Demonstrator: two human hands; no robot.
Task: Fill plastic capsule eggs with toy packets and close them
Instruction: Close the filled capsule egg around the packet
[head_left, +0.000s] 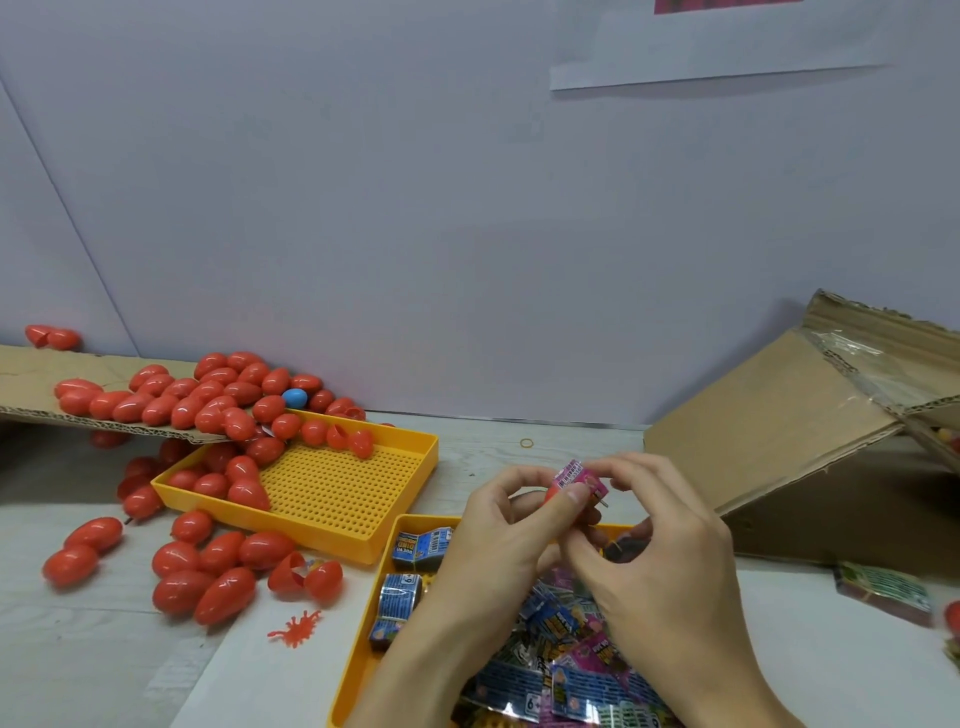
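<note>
My left hand (498, 525) grips a red capsule egg half (555, 492) above the near yellow tray (363, 660). A pink toy packet (577, 475) sticks out of the egg's top. My right hand (660, 540) pinches that packet with fingertips and thumb. The near tray holds several blue, pink and green toy packets (550, 680). Many closed red eggs (208, 566) lie on the table to the left, and one open egg (306, 574) lies beside the tray.
A far yellow perforated tray (337, 493) holds red eggs. A cardboard flap (31, 384) at left carries a pile of red eggs and one blue egg (294, 398). A tilted cardboard box (810, 431) stands at right. A red splat toy (296, 626) lies on the table.
</note>
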